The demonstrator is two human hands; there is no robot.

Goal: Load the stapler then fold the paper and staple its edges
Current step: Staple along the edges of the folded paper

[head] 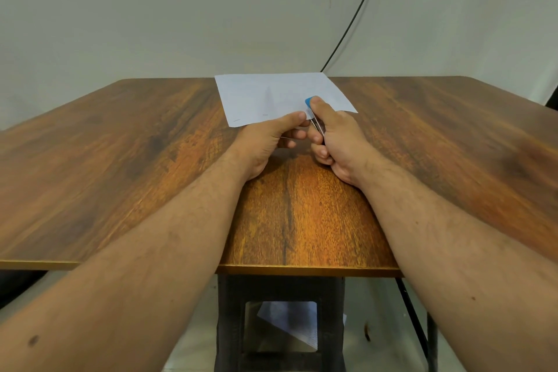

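The right hand (335, 136) is curled round a small stapler (311, 112), its thumb laid along the top and pressing near the blue front end, the other fingers wrapped beneath; only the blue tip and a strip of the metal body show between the fingers. The left hand (271, 137) lies just beside it, thumb stretched forward onto the near edge of the paper (280, 96) and fingers curled under, pinching that edge right where the stapler meets it. Both forearms reach out bare from the lower corners, converging at the middle of the table (120, 160).

The paper is a white sheet, flat, lying at the far middle of the wooden table with its far edge at the table's back edge; faint small marks show along its near left edge. Behind it a black cable (359, 15) climbs the pale wall (151, 9). Under the table, between its dark legs, another white sheet (290, 320) lies on the floor.
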